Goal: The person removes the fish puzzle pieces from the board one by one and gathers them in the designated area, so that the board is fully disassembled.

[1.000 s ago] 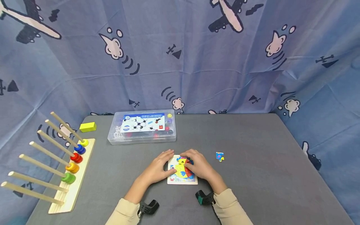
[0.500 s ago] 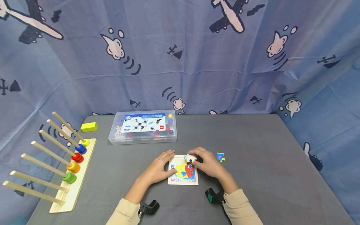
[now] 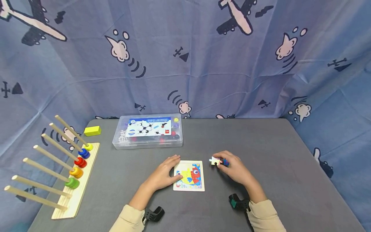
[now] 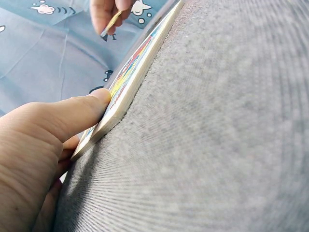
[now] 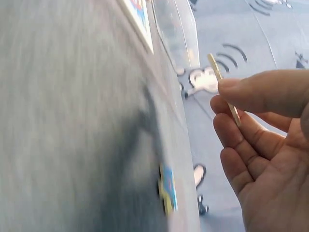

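Observation:
My left hand (image 3: 160, 175) holds a small wooden jigsaw puzzle board (image 3: 189, 189) by its left side, thumb over the picture and fingers along the edge. A red and yellow fish picture fills its lower part; the upper part is a pale bare area. Thumb and fingertips of my right hand (image 3: 236, 168) pinch a pale puzzle piece (image 3: 214, 160), raised above the table right of the board. Seen edge-on in the right wrist view, that piece (image 5: 224, 89) is thin wood. A second puzzle piece (image 5: 168, 189), blue and yellow, lies on the table, partly hidden behind my right hand in the head view.
Behind the board stands a clear plastic box (image 3: 147, 143) with a molecule-model label. At the left are a wooden peg rack (image 3: 78, 190) with coloured rings and a yellow block (image 3: 92, 130). A blue patterned curtain (image 3: 203, 87) hangs behind the grey table (image 3: 261, 145).
My right hand has lifted the pale piece off the puzzle's upper part and carried it right, over near the loose blue piece. My left hand stays on the board.

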Tool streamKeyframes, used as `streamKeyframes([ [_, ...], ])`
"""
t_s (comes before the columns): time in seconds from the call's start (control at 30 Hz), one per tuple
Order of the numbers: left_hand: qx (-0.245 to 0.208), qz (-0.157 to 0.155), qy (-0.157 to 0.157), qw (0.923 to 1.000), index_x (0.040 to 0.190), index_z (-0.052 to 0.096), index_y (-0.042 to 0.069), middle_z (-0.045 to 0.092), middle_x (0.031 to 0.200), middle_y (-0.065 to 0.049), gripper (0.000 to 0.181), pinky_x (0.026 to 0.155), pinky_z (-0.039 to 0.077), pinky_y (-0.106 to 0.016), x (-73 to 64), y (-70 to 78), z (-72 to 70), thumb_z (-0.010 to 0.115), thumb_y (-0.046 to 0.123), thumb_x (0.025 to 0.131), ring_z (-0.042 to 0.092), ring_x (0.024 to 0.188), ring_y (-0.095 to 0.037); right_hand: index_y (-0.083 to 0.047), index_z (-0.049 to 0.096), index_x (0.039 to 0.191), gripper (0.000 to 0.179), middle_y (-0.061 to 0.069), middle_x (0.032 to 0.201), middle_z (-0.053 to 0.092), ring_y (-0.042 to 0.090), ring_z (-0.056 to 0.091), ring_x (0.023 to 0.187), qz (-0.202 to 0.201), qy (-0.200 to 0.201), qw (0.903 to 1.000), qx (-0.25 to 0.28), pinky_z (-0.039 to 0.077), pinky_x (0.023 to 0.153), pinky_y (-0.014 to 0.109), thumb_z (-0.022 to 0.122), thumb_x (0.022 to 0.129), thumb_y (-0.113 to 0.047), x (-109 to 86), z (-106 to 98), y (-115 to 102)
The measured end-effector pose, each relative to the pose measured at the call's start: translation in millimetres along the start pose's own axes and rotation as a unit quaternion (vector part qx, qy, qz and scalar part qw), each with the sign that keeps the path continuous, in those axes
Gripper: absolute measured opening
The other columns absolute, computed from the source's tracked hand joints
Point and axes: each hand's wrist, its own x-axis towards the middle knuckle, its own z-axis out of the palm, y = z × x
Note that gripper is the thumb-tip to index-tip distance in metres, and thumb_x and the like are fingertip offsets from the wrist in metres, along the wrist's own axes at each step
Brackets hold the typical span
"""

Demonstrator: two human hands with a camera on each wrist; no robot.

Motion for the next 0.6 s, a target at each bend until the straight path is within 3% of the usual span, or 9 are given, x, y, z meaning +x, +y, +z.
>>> streamKeyframes([
  [0.33,0.002,0.0,-0.002,1.0,0.135,0.051,0.0,0.047,0.144,-0.01,0.066,0.116,0.03,-0.045,0.8,-0.9,1.5,0.07,0.035,0.083,0.037,0.138,-0.026,-0.005,0.062,0.121,0.036,0.01,0.118,0.062,0.031,0.056,0.112,0.037,0.022,0.9991,0.005,0.048,0.092,0.052,0.066,0.085,-0.001,-17.8,-24,30],
  [0.6,0.01,0.0,-0.003,0.9999,0.135,0.051,-0.001,0.047,0.144,-0.01,0.067,0.116,0.03,-0.044,0.5,-2.2,1.9,0.07,0.036,0.083,0.037,0.138,-0.025,-0.006,0.063,0.121,0.036,0.008,0.116,0.063,0.026,0.058,0.104,0.05,0.037,0.9979,-0.014,0.051,0.085,0.041,0.066,0.086,-0.001,-26.9,-35,45],
])
